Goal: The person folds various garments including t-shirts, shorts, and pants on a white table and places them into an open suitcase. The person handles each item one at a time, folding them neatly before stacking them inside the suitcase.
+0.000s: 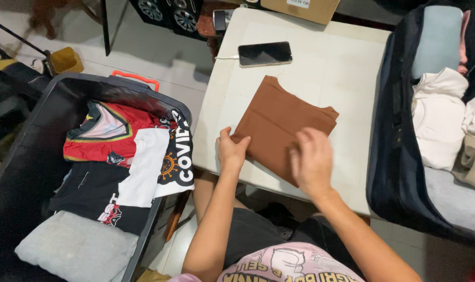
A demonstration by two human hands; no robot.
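Brown folded garment (pixel 279 122): lies flat on the white tabletop (pixel 347 68), near edge, between an open suitcase (pixel 39 156) at left and a second bag (pixel 399 130) at right. Phone (pixel 265 54) on a cable, far side.

Risk, judged: the garment's near corner sits close to the tabletop edge; a hard press or tug could slide it off or spring the fold.

Left hand (pixel 231 151): fingers pinching the garment's near-left corner. Right hand (pixel 311 161): blurred, palm down over the near-right part; grip cannot be told.
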